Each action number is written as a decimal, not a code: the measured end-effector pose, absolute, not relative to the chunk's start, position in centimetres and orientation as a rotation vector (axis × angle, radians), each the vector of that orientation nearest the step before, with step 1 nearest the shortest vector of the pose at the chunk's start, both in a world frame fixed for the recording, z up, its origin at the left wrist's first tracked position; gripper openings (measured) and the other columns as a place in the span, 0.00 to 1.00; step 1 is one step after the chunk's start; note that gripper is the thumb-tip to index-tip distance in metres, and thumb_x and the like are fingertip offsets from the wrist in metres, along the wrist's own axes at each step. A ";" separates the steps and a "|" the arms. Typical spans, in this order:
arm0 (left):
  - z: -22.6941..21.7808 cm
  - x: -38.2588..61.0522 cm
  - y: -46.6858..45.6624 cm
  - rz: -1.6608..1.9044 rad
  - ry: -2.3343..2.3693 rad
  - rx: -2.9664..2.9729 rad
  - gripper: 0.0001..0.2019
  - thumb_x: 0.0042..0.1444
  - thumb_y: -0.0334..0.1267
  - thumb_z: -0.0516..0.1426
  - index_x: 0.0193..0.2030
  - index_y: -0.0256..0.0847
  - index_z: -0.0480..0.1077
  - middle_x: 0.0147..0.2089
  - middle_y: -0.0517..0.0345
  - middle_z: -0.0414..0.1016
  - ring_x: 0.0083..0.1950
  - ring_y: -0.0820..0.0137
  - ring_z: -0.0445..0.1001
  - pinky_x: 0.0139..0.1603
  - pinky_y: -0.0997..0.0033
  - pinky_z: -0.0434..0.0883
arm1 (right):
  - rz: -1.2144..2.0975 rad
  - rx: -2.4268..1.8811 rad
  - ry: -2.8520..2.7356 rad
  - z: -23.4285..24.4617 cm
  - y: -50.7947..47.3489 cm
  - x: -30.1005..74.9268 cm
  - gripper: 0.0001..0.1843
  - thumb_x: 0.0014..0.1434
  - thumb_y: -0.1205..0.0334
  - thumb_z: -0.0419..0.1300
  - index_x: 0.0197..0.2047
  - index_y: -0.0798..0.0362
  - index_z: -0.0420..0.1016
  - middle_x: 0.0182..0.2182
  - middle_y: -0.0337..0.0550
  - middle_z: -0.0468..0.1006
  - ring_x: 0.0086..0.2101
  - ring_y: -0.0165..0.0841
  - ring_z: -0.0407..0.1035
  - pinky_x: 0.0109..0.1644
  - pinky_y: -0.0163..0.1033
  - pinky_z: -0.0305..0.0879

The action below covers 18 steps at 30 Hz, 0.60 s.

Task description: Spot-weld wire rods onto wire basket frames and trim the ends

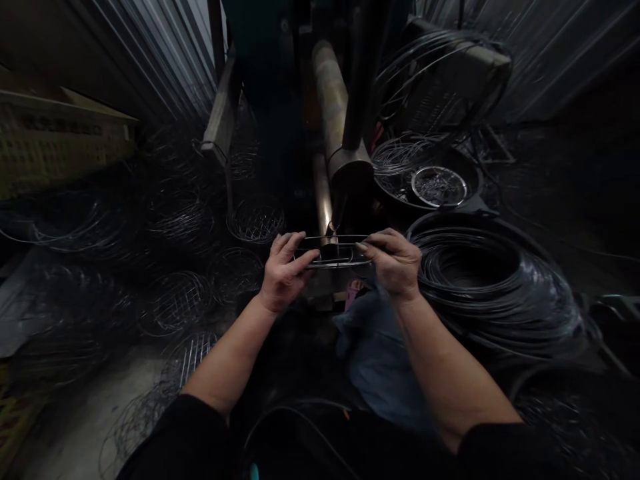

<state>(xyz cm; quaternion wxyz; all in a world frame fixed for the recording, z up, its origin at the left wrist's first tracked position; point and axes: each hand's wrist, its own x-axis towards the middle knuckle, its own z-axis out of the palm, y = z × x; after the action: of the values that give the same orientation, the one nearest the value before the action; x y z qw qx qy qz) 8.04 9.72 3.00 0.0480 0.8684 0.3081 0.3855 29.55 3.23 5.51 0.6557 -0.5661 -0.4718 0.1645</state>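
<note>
The yellow crate (55, 157) bears blurred lettering (63, 125); no text can be read.

Coil (500, 320) R of wire frame (340, 265); bowl (440, 169) in basin (476, 179) behind coil; L, prob. wire racks (183, 303).

Fingers of the left hand (285, 273) and right hand (399, 263) hide the two ends of the wire frame (340, 265); whether it touches the metal rod (323, 197) just beyond cannot be told. At far left, the yellow crate (60, 157) is cut off, its lettering (63, 127) too dim to read. Blue cloth (385, 353) covers much of the pink shoe (352, 293). The contents (440, 186) of the round dish (440, 205), far right, are too small to identify.
</note>
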 end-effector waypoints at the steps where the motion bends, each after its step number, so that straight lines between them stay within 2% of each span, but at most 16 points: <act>1: 3.0 8.0 9.9 1.183 0.931 2.646 0.11 0.55 0.37 0.61 0.46 0.48 0.77 0.59 0.49 0.71 0.62 0.59 0.66 0.62 0.48 0.64 | 0.371 -1.287 -1.071 5.5 3.4 29.6 0.05 0.47 0.60 0.68 0.25 0.50 0.78 0.23 0.37 0.72 0.26 0.30 0.67 0.30 0.38 0.63; 7: 3.2 8.2 11.0 1.141 0.970 2.643 0.10 0.56 0.41 0.61 0.44 0.48 0.78 0.59 0.51 0.71 0.62 0.59 0.66 0.62 0.48 0.64 | 0.375 -1.269 -1.065 5.5 4.3 29.8 0.06 0.45 0.58 0.69 0.25 0.50 0.77 0.23 0.36 0.71 0.26 0.30 0.66 0.29 0.37 0.63; 12: 3.0 8.5 11.8 1.198 0.895 2.618 0.11 0.56 0.40 0.61 0.46 0.48 0.77 0.60 0.49 0.71 0.62 0.59 0.66 0.63 0.49 0.63 | 0.350 -1.224 -1.043 5.4 4.9 30.0 0.05 0.45 0.61 0.69 0.24 0.50 0.78 0.23 0.36 0.72 0.25 0.29 0.66 0.29 0.37 0.62; 18: 2.9 8.7 12.3 1.124 0.970 2.625 0.12 0.54 0.41 0.63 0.46 0.47 0.77 0.61 0.50 0.70 0.62 0.58 0.66 0.63 0.48 0.64 | 0.336 -1.274 -1.053 5.2 5.6 30.3 0.06 0.45 0.59 0.69 0.24 0.50 0.77 0.24 0.36 0.72 0.27 0.30 0.67 0.31 0.38 0.64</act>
<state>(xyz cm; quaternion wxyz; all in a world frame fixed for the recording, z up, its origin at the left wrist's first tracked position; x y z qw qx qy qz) 8.70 12.32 2.89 0.0632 0.8687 0.3209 0.3719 30.31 5.59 5.19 0.6649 -0.5643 -0.4661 0.1487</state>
